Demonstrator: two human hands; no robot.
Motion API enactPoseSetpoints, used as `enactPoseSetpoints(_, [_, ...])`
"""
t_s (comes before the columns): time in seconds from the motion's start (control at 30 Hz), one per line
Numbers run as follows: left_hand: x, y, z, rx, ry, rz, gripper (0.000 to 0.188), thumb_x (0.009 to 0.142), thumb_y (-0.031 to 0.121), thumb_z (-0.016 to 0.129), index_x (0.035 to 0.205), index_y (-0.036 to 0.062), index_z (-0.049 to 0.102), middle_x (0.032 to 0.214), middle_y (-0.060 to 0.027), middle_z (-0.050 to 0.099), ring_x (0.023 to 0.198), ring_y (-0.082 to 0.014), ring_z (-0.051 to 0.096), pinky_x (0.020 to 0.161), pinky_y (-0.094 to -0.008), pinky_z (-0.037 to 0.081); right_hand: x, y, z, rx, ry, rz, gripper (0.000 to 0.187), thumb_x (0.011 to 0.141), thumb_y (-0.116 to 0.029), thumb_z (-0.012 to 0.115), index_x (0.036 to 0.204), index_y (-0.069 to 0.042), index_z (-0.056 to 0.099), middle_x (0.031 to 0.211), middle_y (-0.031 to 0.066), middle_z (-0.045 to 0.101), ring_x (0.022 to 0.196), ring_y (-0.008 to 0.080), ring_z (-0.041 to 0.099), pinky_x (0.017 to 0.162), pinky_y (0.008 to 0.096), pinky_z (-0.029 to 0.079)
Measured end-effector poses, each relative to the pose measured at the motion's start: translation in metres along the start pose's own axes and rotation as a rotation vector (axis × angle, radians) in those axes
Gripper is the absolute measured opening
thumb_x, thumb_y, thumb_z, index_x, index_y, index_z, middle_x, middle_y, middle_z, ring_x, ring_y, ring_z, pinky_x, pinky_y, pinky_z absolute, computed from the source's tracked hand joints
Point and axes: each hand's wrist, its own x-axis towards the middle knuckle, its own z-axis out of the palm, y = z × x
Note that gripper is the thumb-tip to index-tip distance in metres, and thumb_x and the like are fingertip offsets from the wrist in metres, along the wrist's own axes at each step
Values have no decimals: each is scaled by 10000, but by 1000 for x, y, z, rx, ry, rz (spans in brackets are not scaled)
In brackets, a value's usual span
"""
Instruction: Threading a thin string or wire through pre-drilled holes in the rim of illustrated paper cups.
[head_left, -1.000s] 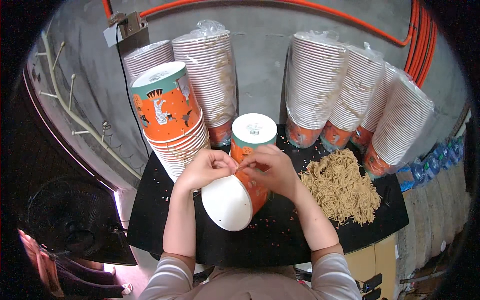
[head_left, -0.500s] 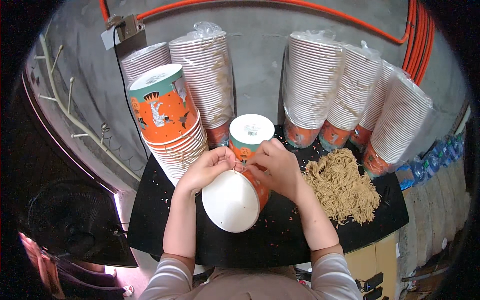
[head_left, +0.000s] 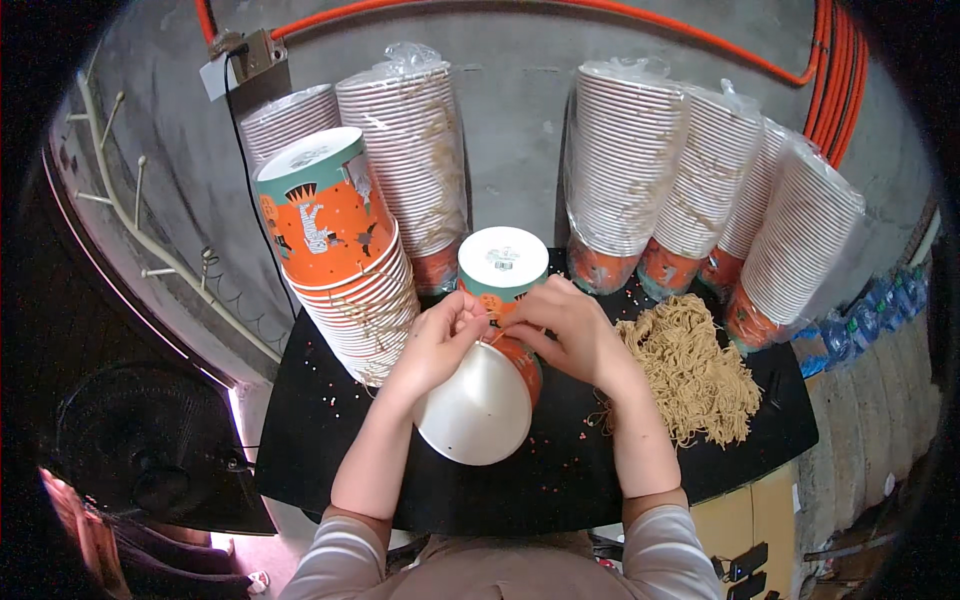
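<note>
My left hand [head_left: 447,335] and my right hand [head_left: 570,330] meet above the middle of the table, both with fingers pinched together. Between them a thin tan string [head_left: 498,336] runs at the rim of a paper bucket [head_left: 472,405]. That bucket is tilted with its white inside toward me, and small dark holes show in it; some orange outer wall shows at its right. Just behind my fingers an orange and green bucket [head_left: 503,257] stands upside down. The fingers partly hide the string's ends.
A tangled heap of tan strings [head_left: 692,375] lies at the right of the black table [head_left: 330,470]. Nested printed buckets [head_left: 350,320] rise at the left. Plastic-wrapped bucket stacks [head_left: 625,170] line the grey wall. A dark fan [head_left: 150,440] stands at the far left.
Both hands have shifted slightly to the right, and my left hand has turned a little. The tilted bucket has also moved a bit right and turned slightly.
</note>
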Motion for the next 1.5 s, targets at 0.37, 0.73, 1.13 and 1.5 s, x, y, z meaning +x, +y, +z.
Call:
enactPoseSetpoints(0.37, [0,4,10,-31,-40,-3,131,996,118,622,1028,-9,625,806,-6,678,725,-53,618,684,-225,486,-1,7,-10,269,-85,19,266,805,-42,759,1067,-80,732,974,50,686,906,261,600,830,345,493])
enactPoseSetpoints(0.73, [1,5,8,-60,-51,-74,93,980,67,607,1000,-21,629,805,4,652,715,-42,593,670,-203,468,-1,7,3,157,120,45,182,785,-73,798,959,-45,751,1091,48,683,1009,237,588,869,345,493])
enactPoseSetpoints(1.13, [2,18,9,-388,-228,-237,164,1025,166,571,1019,10,617,880,-50,687,783,-101,636,736,-239,501,-5,46,24,483,28,94,127,866,-137,749,928,-26,749,936,77,709,847,184,661,793,303,519])
enactPoseSetpoints(1.5, [-7,29,3,-632,-310,-200,178,1005,101,610,1136,-18,630,1102,-158,721,974,-177,711,886,-307,571,-3,21,9,652,88,304,95,892,-116,765,890,-24,740,876,-28,643,712,27,476,605,209,361])
